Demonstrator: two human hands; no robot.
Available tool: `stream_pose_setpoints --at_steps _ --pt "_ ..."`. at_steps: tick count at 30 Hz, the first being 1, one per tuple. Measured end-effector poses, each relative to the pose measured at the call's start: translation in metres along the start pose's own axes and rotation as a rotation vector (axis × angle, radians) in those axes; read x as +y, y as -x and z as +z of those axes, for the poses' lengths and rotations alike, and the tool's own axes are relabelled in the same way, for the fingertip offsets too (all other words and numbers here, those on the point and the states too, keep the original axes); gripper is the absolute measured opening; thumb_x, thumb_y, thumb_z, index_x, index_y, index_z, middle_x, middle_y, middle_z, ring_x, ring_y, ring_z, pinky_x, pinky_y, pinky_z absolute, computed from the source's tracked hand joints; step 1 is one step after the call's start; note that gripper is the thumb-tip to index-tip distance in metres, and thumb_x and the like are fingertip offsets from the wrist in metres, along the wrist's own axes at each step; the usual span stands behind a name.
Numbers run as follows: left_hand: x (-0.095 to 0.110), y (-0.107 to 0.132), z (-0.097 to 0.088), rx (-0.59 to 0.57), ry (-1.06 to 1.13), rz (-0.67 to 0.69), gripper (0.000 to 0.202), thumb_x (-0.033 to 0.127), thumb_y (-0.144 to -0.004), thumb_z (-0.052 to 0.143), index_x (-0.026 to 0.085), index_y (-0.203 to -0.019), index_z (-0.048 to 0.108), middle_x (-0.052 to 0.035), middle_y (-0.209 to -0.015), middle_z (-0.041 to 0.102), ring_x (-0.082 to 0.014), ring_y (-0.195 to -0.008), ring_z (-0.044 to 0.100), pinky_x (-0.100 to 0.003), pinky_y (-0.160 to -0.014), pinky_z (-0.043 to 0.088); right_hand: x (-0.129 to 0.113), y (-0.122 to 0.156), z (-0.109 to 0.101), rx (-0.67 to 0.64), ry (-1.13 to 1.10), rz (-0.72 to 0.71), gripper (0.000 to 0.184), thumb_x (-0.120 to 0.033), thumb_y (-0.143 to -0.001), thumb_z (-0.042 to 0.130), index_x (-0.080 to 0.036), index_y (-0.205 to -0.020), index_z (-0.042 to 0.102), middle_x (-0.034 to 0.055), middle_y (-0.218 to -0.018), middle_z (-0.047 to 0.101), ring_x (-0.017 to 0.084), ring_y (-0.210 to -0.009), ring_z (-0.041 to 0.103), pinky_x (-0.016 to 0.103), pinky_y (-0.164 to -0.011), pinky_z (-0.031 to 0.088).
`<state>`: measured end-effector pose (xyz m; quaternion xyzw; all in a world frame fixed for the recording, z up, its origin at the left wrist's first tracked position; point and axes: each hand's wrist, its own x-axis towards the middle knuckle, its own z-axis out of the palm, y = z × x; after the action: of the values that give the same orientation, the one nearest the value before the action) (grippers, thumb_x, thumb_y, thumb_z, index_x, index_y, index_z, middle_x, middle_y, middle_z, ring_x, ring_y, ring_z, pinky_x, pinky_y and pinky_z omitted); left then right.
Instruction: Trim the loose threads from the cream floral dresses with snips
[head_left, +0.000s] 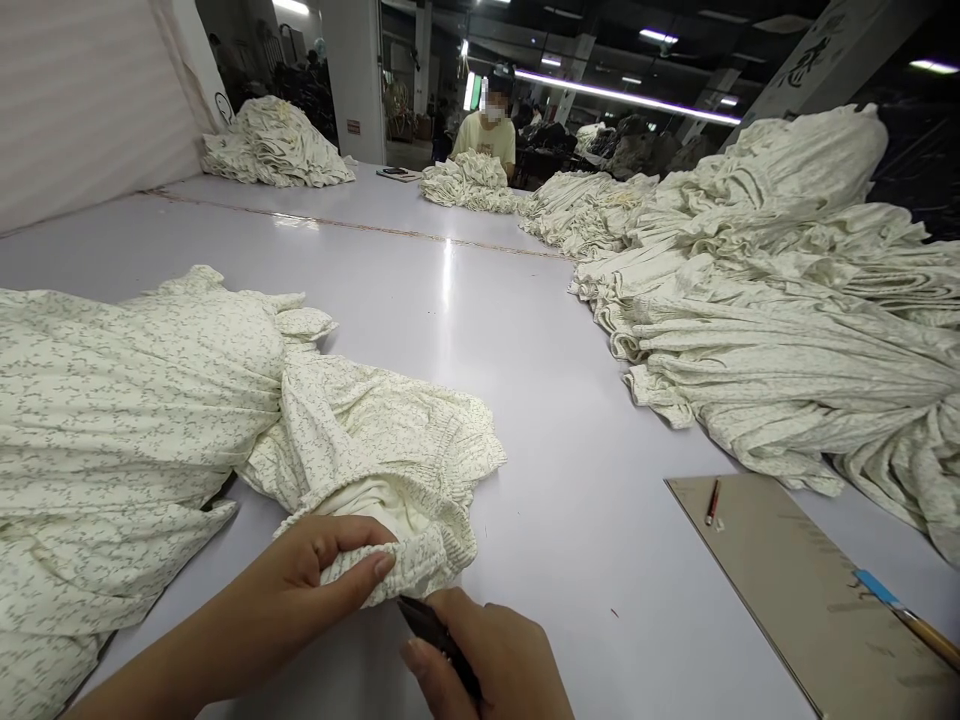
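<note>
A white garment with a small floral print lies bunched on the table in front of me, its gathered elastic waistband facing me. My left hand pinches this waistband between thumb and fingers. Just below the band, my right hand is closed around black thread snips. Their dark tip points up and left, close to the fabric edge; I cannot tell whether it touches. More fabric of the same print spreads out at the left.
Large heaps of matching garments line the right side of the white table. Nearer lies a brown board with a red pen and a blue-ended tool. Another pile sits far left. A person is across the table.
</note>
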<state>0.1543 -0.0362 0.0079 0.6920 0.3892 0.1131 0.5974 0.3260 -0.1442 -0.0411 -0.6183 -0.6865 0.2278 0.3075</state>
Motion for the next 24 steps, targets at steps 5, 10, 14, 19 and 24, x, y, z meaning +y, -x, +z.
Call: stream_pose_setpoints --at_steps 5,10,14,19,24 --pt "0.0007 0.0008 -0.0015 -0.022 0.022 -0.018 0.031 0.045 -0.091 0.050 0.021 -0.082 0.068 0.0023 -0.080 0.065 -0.0175 -0.084 0.059 -0.019 -0.077 0.044 -0.0023 -0.0008 -0.0053 -0.032 -0.035 0.090 0.025 -0.039 -0.095 0.046 -0.022 -0.080 0.056 -0.0061 -0.056 0.059 0.011 -0.046 0.051 0.021 -0.045 0.032" --pt "0.0024 0.0026 -0.0001 -0.015 -0.058 0.001 0.032 0.044 -0.093 0.048 0.021 -0.082 0.067 0.0027 -0.081 0.065 -0.0163 -0.083 0.058 -0.018 -0.076 0.044 -0.0030 -0.0022 -0.0053 -0.051 -0.017 0.096 0.026 -0.040 -0.095 0.045 -0.022 -0.078 0.054 -0.0061 -0.055 0.058 0.011 -0.044 0.050 0.022 -0.045 0.030" --pt "0.0009 0.0030 0.0015 0.005 -0.084 -0.017 0.036 0.047 -0.093 0.046 0.020 -0.081 0.066 0.0015 -0.081 0.064 -0.0171 -0.081 0.057 -0.019 -0.073 0.044 -0.0028 -0.0034 -0.0040 -0.068 0.004 0.081 0.027 -0.040 -0.096 0.043 -0.022 -0.077 0.053 -0.0059 -0.055 0.057 0.011 -0.044 0.049 0.022 -0.044 0.030" --pt "-0.0001 0.0031 0.0033 0.009 -0.035 -0.010 0.027 0.041 -0.089 0.052 0.021 -0.080 0.067 0.0017 -0.078 0.064 -0.0177 -0.079 0.057 -0.019 -0.071 0.043 -0.0026 -0.0035 -0.0055 -0.096 0.039 0.077 0.028 -0.040 -0.096 0.042 -0.022 -0.077 0.052 -0.0050 -0.054 0.057 0.012 -0.043 0.049 0.022 -0.043 0.030" --pt "0.0000 0.0028 0.0044 0.021 0.002 -0.012 0.023 0.037 -0.087 0.055 0.021 -0.077 0.067 0.0019 -0.077 0.065 -0.0177 -0.078 0.057 -0.019 -0.071 0.043 -0.0024 -0.0017 -0.0076 -0.100 0.048 0.081 0.027 -0.040 -0.095 0.043 -0.022 -0.077 0.052 -0.0050 -0.054 0.058 0.012 -0.043 0.050 0.022 -0.044 0.030"
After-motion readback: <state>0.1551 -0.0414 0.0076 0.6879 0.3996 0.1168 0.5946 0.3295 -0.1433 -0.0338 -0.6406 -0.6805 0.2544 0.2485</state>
